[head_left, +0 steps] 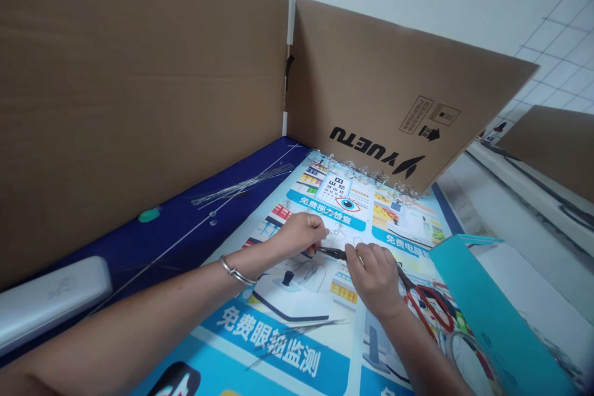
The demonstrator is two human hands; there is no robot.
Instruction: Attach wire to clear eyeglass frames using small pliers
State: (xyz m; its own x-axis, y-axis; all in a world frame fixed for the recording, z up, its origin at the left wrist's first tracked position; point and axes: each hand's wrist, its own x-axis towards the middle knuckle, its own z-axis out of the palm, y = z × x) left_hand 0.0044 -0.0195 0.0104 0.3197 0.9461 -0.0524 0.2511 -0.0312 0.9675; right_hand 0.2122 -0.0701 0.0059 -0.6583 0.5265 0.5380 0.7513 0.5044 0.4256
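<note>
Scissors (416, 290) near right hand (374, 275), cardboard panel (366, 80) beyond

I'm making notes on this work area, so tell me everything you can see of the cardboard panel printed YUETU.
The cardboard panel is flat and brown, standing on edge beyond the left hand and right hand, neither touching it. Its black YUETU lettering is upside down, with a leaf-like mark, an arrow and boxed print nearby. It meets a larger brown panel at a corner marked by white strips. Small clear pieces line its foot; whether they touch it is unclear.
</note>
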